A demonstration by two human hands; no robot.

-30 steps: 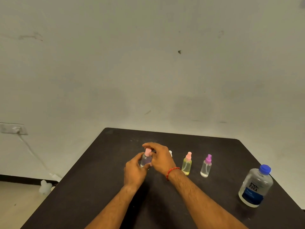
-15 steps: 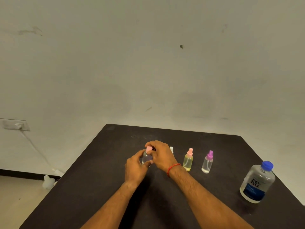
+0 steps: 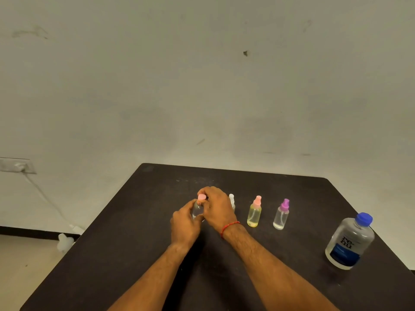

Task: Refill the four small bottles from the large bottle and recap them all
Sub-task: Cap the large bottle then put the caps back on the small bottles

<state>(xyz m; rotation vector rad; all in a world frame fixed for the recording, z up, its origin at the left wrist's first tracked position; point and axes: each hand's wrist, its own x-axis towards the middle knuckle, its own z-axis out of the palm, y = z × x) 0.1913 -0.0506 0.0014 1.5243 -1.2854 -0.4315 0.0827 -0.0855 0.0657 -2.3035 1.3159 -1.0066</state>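
Upright small bottle (image 3: 197, 210), pink cap (image 3: 201, 197) up: left hand (image 3: 184, 224) grips its body, right hand (image 3: 217, 207) pinches the cap.

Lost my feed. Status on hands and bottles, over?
Left hand grips leftmost bottle; right hand pinches its pink cap. Large bottle capped, far right, untouched. White-capped bottle close behind right hand.

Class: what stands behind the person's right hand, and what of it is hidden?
A small bottle with a white top peeks out beside the right hand. The hand covers most of its body, so how full it is cannot be seen.
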